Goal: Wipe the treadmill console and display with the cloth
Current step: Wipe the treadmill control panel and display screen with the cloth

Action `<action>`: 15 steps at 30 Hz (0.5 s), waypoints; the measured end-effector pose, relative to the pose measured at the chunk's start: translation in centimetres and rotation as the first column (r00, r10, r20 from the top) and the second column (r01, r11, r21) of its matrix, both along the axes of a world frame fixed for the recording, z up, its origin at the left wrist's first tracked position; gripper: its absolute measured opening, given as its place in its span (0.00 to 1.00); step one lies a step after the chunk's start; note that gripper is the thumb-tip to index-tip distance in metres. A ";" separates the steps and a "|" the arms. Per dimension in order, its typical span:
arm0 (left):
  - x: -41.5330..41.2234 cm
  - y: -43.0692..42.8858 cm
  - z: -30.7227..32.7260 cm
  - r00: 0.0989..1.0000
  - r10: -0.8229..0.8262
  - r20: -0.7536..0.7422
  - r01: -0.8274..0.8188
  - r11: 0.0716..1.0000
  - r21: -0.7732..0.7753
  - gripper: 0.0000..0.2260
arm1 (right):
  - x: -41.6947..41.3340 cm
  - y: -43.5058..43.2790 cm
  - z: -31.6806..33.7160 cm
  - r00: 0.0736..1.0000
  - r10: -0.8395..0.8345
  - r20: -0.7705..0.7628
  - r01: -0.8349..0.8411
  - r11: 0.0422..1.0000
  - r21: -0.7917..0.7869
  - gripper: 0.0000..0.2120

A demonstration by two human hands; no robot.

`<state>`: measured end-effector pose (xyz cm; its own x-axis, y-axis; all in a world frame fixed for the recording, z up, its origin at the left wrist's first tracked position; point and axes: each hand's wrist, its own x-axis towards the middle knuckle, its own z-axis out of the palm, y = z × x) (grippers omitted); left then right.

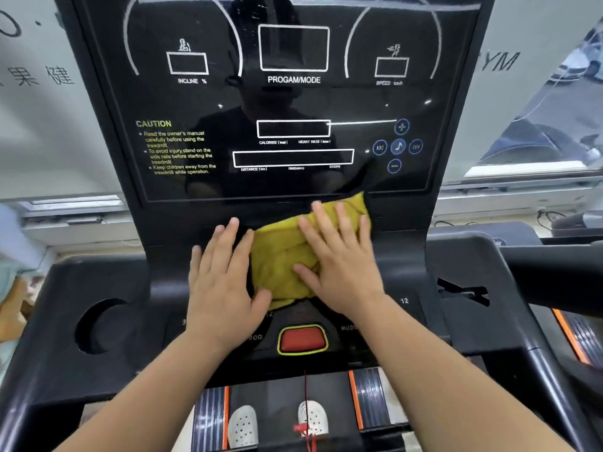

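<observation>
A crumpled yellow cloth (280, 256) lies on the black treadmill console (401, 265), just below the glossy dark display (293, 102). My right hand (339, 259) lies flat on the cloth with straight, spread fingers and presses it against the console. My left hand (225, 282) rests flat beside the cloth on its left, the thumb touching the cloth's lower edge. The cloth's top right corner reaches the display's bottom rim.
A red stop button (302, 339) with a yellow rim sits below the hands, a red cord (306, 406) hanging from it. A round cup holder (98, 327) is at the left. The belt and white shoes (243, 425) show below. Windows flank the treadmill.
</observation>
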<state>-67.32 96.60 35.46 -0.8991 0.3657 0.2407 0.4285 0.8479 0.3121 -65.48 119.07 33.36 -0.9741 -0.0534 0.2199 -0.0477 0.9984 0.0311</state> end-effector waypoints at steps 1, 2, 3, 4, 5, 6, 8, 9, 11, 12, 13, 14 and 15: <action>0.1 0.3 -0.2 1.000 0.006 0.005 -0.006 1.000 -0.003 0.38 | 0.6 1.6 -0.5 0.999 -0.041 0.001 0.041 0.999 0.002 0.40; 0.3 0.5 -0.3 1.000 0.013 0.008 -0.013 1.000 -0.008 0.38 | 1.4 3.2 -0.9 0.997 -0.071 -0.003 0.071 0.997 -0.002 0.40; 0.4 0.6 -0.5 1.000 0.020 0.010 -0.020 1.000 -0.016 0.39 | 2.1 4.7 -1.4 0.996 -0.094 -0.003 0.094 0.996 -0.011 0.40; 0.6 0.5 -0.7 1.000 0.027 0.012 -0.027 0.999 -0.025 0.39 | 2.9 6.0 -1.7 0.994 -0.113 0.007 0.113 0.993 -0.019 0.39; 0.8 0.3 -0.9 0.999 0.036 0.016 -0.036 0.999 -0.033 0.38 | 3.6 7.1 -2.0 0.991 -0.130 0.035 0.131 0.991 -0.027 0.39; 1.1 0.2 -1.1 0.999 0.046 0.024 -0.045 0.998 -0.040 0.38 | 4.2 7.8 -2.2 0.987 -0.142 0.072 0.145 0.989 -0.036 0.40; 1.7 -0.1 -1.4 0.997 0.068 0.040 -0.066 0.997 -0.038 0.37 | 5.4 8.7 -2.6 0.980 -0.140 0.143 0.149 0.988 -0.050 0.41; 2.1 -0.2 -1.5 0.996 0.076 0.049 -0.075 0.997 -0.032 0.36 | 6.0 8.9 -2.6 0.975 -0.127 0.182 0.138 0.989 -0.047 0.42; 2.8 -0.2 -1.8 0.995 0.083 0.064 -0.082 0.996 -0.022 0.34 | 7.5 9.0 -2.4 0.957 -0.085 0.276 0.096 0.995 -0.028 0.42; 3.2 -0.2 -1.9 0.994 0.083 0.066 -0.082 0.997 -0.015 0.34 | 8.2 8.7 -2.1 0.944 -0.063 0.325 0.075 0.997 -0.023 0.43; 3.5 -0.1 -2.0 0.994 0.083 0.068 -0.083 0.997 -0.003 0.33 | 8.8 8.1 -1.9 0.930 -0.047 0.365 0.061 0.998 -0.026 0.43; 3.8 0.0 -2.0 0.994 0.085 0.071 -0.086 0.996 0.015 0.32 | 9.2 7.3 -1.7 0.922 -0.032 0.387 0.051 0.998 -0.037 0.43; 4.1 0.3 -2.1 0.993 0.087 0.075 -0.090 0.995 0.034 0.32 | 9.3 6.3 -1.6 0.920 -0.005 0.391 0.028 0.998 -0.054 0.43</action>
<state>-63.21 96.89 33.36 -0.9432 0.2760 0.1850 0.3272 0.8686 0.3722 -56.19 125.40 31.79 -0.9837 -0.0351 -0.1763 -0.0278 0.9987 -0.0436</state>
